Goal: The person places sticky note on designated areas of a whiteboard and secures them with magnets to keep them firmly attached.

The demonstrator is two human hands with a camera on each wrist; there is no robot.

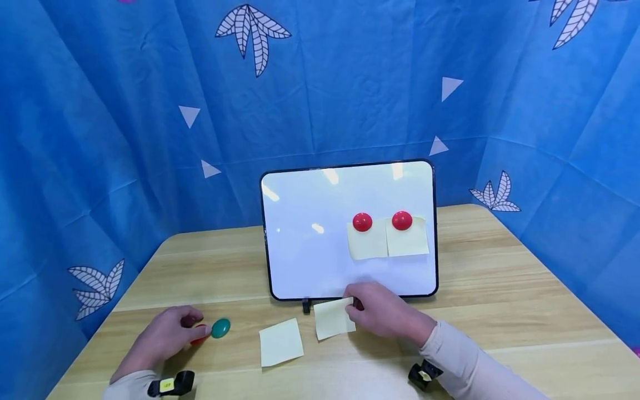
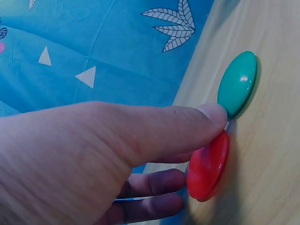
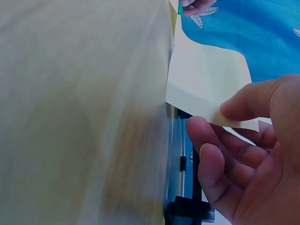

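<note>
At the table's left, my left hand pinches a round red magnet between thumb and fingers. Beside it a green magnet lies on the wood, close to the thumb tip. My right hand holds a pale yellow sticky note by one edge, thumb on one face and fingers behind. That note is in front of the whiteboard's lower edge. A second loose note lies on the table between the hands, one corner lifted.
The black-framed whiteboard leans upright at the back of the wooden table. Two notes hang side by side on its right half, a red magnet on one and another red magnet on the other. A blue patterned curtain surrounds the table.
</note>
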